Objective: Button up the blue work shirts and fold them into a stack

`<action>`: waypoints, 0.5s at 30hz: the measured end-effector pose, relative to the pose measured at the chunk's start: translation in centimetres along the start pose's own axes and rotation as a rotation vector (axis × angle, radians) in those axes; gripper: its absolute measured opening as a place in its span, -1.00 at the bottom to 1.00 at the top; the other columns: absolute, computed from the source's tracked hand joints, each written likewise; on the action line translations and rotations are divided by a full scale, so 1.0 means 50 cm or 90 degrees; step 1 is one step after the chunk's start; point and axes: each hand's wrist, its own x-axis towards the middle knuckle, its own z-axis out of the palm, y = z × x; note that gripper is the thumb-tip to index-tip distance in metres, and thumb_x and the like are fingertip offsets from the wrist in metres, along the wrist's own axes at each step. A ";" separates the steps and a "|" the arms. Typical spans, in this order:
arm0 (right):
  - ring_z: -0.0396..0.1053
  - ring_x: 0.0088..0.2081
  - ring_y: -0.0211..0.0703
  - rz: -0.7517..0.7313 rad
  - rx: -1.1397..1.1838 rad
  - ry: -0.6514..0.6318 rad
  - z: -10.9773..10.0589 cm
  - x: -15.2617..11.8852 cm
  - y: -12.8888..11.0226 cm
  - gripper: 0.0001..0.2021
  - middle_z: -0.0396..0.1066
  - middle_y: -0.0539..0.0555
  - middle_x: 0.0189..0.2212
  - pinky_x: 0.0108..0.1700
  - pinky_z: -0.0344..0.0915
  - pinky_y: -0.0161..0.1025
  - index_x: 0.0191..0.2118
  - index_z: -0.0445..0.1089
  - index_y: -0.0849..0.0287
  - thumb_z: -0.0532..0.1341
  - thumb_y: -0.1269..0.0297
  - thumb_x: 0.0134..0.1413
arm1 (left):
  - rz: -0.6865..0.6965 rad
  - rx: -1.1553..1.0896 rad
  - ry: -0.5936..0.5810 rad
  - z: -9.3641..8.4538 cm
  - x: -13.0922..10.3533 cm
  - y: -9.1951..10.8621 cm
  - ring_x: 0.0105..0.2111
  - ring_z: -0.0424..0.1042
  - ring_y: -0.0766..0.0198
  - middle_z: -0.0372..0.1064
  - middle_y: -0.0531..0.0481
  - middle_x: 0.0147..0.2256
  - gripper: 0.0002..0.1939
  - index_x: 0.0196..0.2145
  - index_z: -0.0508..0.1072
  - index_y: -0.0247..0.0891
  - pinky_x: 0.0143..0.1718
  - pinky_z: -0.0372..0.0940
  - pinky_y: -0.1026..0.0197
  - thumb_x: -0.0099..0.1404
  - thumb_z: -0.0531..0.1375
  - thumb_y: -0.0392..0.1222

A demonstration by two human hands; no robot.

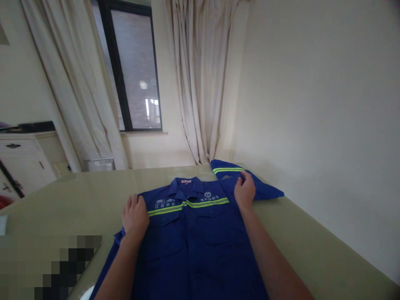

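Note:
A dark blue work jacket (187,241) lies spread front side up on the table, its collar pointing away from me. A yellow-green and grey reflective band crosses its chest below white printed marks. My left hand (135,214) is at the left shoulder edge, fingers bent over the cloth and thumb hidden. At the other shoulder, my right hand (245,191) pinches the fabric near the sleeve's top. Beyond that hand, the right-hand sleeve (265,191) lies folded out towards the wall, showing a reflective band. The left-hand sleeve runs down beside my left forearm.
The pale green tabletop (93,191) meets a white wall (328,125) on the right. Behind it hang beige curtains (203,83) beside a dark-framed window (137,71). A white cabinet (28,158) stands far left. A pixelated patch covers the lower left; a white object's edge shows beside it.

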 end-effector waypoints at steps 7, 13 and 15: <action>0.46 -0.29 -0.07 -0.163 0.154 -0.149 -0.070 0.007 -0.108 -0.71 0.55 0.14 -0.28 -0.17 0.33 -0.20 -0.13 0.49 0.16 0.09 0.13 0.30 | 0.300 -0.220 -0.185 0.003 -0.084 0.221 0.19 0.37 -0.09 0.45 -0.10 0.16 -0.59 0.06 0.53 0.06 0.24 0.17 -0.21 0.23 0.28 -0.08; 0.49 -0.10 0.07 -0.257 0.012 -0.570 -0.062 -0.179 -0.094 -0.56 0.56 0.17 -0.09 -0.11 0.33 -0.15 0.05 0.49 0.06 0.25 -0.11 0.20 | 0.413 -0.351 -0.233 0.045 -0.156 0.289 0.28 0.27 -0.03 0.33 -0.13 0.27 -0.50 0.26 0.32 0.00 0.35 -0.09 -0.36 0.40 0.03 -0.18; 0.42 0.05 0.10 -0.292 0.015 -0.558 -0.080 -0.211 -0.046 -0.51 0.48 0.18 0.08 0.04 0.30 -0.09 0.20 0.39 0.02 0.25 -0.05 0.23 | 0.392 -0.356 -0.223 0.046 -0.152 0.267 0.25 0.32 0.08 0.36 -0.17 0.23 -0.48 0.26 0.31 -0.12 0.36 0.00 -0.19 0.40 -0.07 -0.29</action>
